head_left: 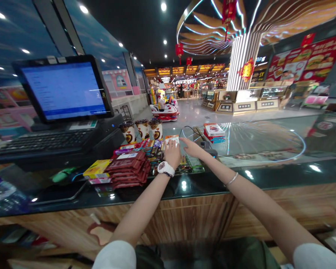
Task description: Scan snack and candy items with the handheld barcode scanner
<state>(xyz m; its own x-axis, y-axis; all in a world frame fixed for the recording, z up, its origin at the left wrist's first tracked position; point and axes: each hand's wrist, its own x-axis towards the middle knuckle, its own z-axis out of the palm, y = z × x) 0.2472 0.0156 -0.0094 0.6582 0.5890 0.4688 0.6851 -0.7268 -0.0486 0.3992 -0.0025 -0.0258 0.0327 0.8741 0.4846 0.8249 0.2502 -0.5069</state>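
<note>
My left hand point(172, 152), with a white watch on its wrist, lies with fingers spread on an orange and white packet point(172, 138) at the back of the snack rows. Just right of that packet, my right hand point(192, 148) reaches in with a finger extended toward it; whether it touches is unclear. Left of my left hand are colourful snack bars point(147, 145) and a stack of dark red packets point(128, 168). A small pile of white, red and blue packets point(214, 132) sits on the glass counter beyond my right hand.
A monitor point(64, 89) and keyboard point(44, 142) stand at left. Three cups point(142, 129) are behind the snacks. Yellow boxes point(97, 169), a dark flat device point(58, 192) and a green object point(63, 174) lie front left. A black device point(211, 151) with a cable is near my right hand.
</note>
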